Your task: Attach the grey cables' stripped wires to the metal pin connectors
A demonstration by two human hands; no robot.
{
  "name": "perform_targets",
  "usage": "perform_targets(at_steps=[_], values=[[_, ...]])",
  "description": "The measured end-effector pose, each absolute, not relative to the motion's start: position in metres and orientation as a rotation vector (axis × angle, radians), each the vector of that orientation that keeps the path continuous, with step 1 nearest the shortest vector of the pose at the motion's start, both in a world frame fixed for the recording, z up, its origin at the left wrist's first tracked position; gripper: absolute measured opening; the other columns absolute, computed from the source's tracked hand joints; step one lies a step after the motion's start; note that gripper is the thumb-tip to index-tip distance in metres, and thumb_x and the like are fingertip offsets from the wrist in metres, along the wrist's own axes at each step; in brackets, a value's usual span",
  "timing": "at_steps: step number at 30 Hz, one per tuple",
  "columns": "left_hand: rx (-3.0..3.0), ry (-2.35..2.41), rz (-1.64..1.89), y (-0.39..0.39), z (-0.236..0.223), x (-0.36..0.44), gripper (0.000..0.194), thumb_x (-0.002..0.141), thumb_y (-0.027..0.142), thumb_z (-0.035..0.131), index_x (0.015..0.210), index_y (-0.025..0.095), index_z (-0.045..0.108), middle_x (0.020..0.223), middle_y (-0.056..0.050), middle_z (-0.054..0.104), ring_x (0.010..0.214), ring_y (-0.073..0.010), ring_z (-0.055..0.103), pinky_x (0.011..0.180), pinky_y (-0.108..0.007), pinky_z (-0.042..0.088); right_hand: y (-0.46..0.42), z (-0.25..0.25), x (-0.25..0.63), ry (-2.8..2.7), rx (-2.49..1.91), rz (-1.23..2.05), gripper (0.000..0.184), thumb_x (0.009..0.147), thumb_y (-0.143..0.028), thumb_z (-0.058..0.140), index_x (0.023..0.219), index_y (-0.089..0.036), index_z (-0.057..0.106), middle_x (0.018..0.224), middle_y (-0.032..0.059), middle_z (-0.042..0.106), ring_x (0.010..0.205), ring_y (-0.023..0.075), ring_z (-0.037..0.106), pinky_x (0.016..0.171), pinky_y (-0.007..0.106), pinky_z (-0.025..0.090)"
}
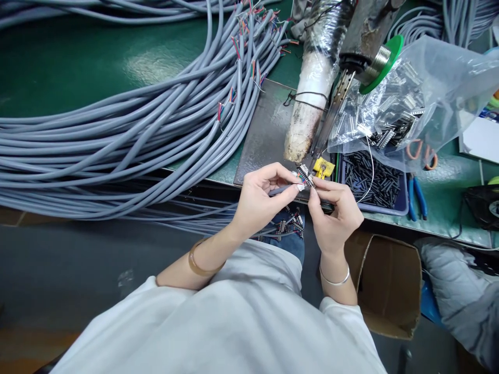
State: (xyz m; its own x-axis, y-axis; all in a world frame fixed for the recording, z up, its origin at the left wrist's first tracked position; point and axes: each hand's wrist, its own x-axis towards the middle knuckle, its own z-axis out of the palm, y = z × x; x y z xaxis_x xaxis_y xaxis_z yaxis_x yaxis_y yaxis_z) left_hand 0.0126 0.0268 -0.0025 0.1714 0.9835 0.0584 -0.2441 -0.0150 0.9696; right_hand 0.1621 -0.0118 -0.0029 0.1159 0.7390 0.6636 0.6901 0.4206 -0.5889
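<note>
My left hand (268, 195) pinches the end of a grey cable (277, 190), its thin coloured wires fanned out at the fingertips. In the fingers of my right hand (331, 205) is a small metal multi-pin connector (306, 175), and the wire ends meet its pin side. Whether the wires are joined to the pins is too small to tell. Just above the connector, a soldering iron (322, 135) points down with its tip near my fingers. Beside the connector lies a yellow block (323, 168). A white wrapped tube (302, 119) ends close above my hands.
Many grey cables (156, 135) with stripped ends spread over the green table (78, 62) on the left. To the right are a solder spool (384, 62), a bag of connectors (405, 98), a bin of black sleeves (372, 179) and blue-handled pliers (417, 200). A cardboard box (390, 285) stands below.
</note>
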Motion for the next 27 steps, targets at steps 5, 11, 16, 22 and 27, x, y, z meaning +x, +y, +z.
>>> perform_targets(at_steps=[5, 11, 16, 22, 27], values=[[1.007, 0.834, 1.144, 0.0296, -0.0047, 0.0093, 0.018, 0.081, 0.029, 0.078, 0.085, 0.016, 0.066, 0.076, -0.001, 0.069, 0.058, -0.0072, 0.059, 0.056, -0.018, 0.050, -0.0122, -0.0038, 0.1611, -1.565, -1.290, 0.112, 0.015, 0.085, -0.008, 0.070, 0.086, -0.023, 0.064, 0.096, 0.0017, 0.078, 0.088, 0.0163, 0.076, 0.080, 0.033, 0.063], [1.018, 0.840, 1.145, 0.0312, -0.0062, 0.0096, 0.024, 0.074, 0.030, 0.084, 0.076, 0.016, 0.065, 0.079, -0.003, 0.072, 0.064, -0.0100, 0.064, 0.060, -0.020, 0.054, -0.0125, -0.0044, 0.1636, -1.603, -1.308, 0.088, 0.013, 0.087, -0.011, 0.070, 0.087, -0.023, 0.064, 0.096, 0.0024, 0.078, 0.088, 0.0173, 0.077, 0.079, 0.035, 0.064], [1.200, 0.903, 1.206, 0.0293, -0.0049, 0.0116, 0.007, 0.078, 0.020, 0.077, 0.077, 0.017, 0.071, 0.081, -0.003, 0.073, 0.078, -0.0145, 0.069, 0.074, -0.025, 0.057, -0.0106, -0.0026, 0.1640, -1.676, -1.293, -0.069, 0.016, 0.086, -0.010, 0.070, 0.089, -0.024, 0.064, 0.098, 0.0026, 0.079, 0.089, 0.0172, 0.077, 0.079, 0.033, 0.064], [1.389, 1.000, 1.258, 0.0273, -0.0041, 0.0138, 0.005, 0.079, 0.014, 0.070, 0.076, 0.017, 0.071, 0.080, -0.003, 0.072, 0.077, -0.0147, 0.067, 0.070, -0.023, 0.054, -0.0072, -0.0008, 0.1645, -1.691, -1.274, -0.077, 0.017, 0.086, -0.009, 0.071, 0.090, -0.024, 0.064, 0.099, 0.0027, 0.079, 0.090, 0.0171, 0.077, 0.080, 0.032, 0.063], [1.423, 1.030, 1.271, 0.0292, -0.0017, 0.0133, 0.003, 0.080, 0.015, 0.071, 0.078, 0.017, 0.072, 0.078, -0.003, 0.071, 0.076, -0.0145, 0.067, 0.069, -0.023, 0.054, -0.0033, 0.0019, 0.1639, -1.689, -1.281, -0.064, 0.016, 0.086, -0.010, 0.071, 0.089, -0.024, 0.064, 0.099, 0.0024, 0.079, 0.090, 0.0167, 0.076, 0.080, 0.033, 0.062]])
